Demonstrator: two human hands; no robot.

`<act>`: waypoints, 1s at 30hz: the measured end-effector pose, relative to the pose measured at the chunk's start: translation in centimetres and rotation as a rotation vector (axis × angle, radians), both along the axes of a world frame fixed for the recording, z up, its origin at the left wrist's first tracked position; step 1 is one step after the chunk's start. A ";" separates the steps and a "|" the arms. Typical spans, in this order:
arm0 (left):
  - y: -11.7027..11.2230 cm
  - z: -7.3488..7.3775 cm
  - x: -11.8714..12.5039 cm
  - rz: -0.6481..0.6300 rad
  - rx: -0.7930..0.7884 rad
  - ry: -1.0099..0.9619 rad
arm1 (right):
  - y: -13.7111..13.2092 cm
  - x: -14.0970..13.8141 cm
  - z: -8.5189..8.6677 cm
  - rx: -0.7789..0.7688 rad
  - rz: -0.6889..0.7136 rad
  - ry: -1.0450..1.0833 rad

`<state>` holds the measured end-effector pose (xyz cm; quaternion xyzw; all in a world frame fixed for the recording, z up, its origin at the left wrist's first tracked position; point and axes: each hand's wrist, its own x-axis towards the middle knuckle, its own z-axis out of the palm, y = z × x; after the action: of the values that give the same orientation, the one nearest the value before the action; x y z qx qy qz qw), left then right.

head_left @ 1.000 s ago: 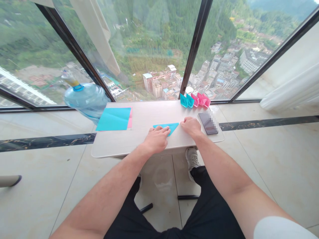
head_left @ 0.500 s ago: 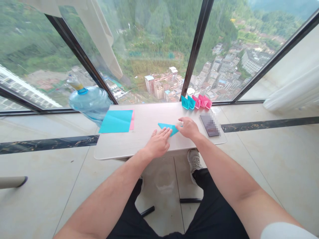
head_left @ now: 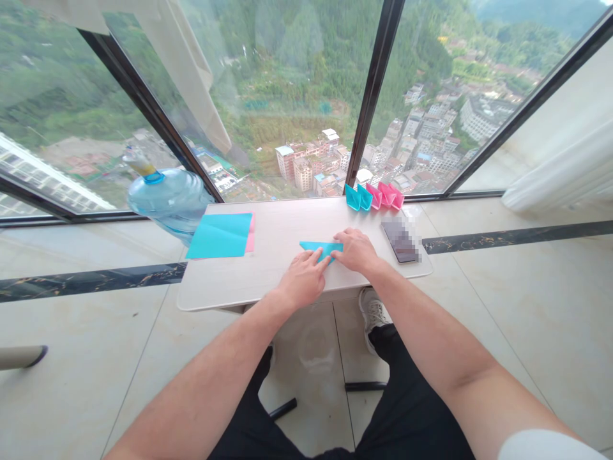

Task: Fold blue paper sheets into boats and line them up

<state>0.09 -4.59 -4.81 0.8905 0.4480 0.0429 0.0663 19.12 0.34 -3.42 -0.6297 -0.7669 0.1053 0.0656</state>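
**Both grips pressed on blue folded paper at counter centre**

The left grip (head_left: 304, 278) is laid palm-down and flat, with the fingers stretched forward and slightly spread. The fingertips are set on the near edge of the blue folded paper (head_left: 313, 246). Nothing is clasped; the paper is only pinned. The left forearm is extended in from the lower left, bare.

The right grip (head_left: 357, 250) is loosely curled, knuckles up, and placed over the paper's right end. Whether the paper is pinched under those fingers cannot be told, since that end is hidden. The two grips are nearly touching.

The paper is lying flat on the counter (head_left: 230, 287), mid-width, just ahead of the near edge.

Compared with half a second earlier, the right grip is shifted left and now covers the paper's pointed right tip. Only a short blue strip is left showing. The left grip is drawn closer to the right one, and its fingers are less spread.

Also noted on the counter:
- blue sheets (head_left: 220, 235) over a pink sheet (head_left: 249, 233), at left
- a phone (head_left: 400, 241), just right of the right grip
- folded paper pieces (head_left: 373, 196), at the far edge

A water bottle (head_left: 167, 198) is seen beyond the left corner.
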 end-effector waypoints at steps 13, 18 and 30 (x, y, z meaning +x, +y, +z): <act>0.3 -1.4 0.0 -0.041 0.063 -0.112 | 0.1 -0.6 0.2 -0.037 0.029 -0.054; 0.4 -0.9 0.3 0.113 0.123 -0.196 | -0.1 -0.6 0.3 -0.009 0.030 -0.064; 4.8 0.1 -1.6 0.409 -0.090 -0.303 | 0.2 -0.4 -0.4 0.061 0.221 0.014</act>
<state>-1.48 0.20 -4.74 0.7609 0.6053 0.1682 0.1623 18.73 0.59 -3.78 -0.5382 -0.8340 0.0931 0.0779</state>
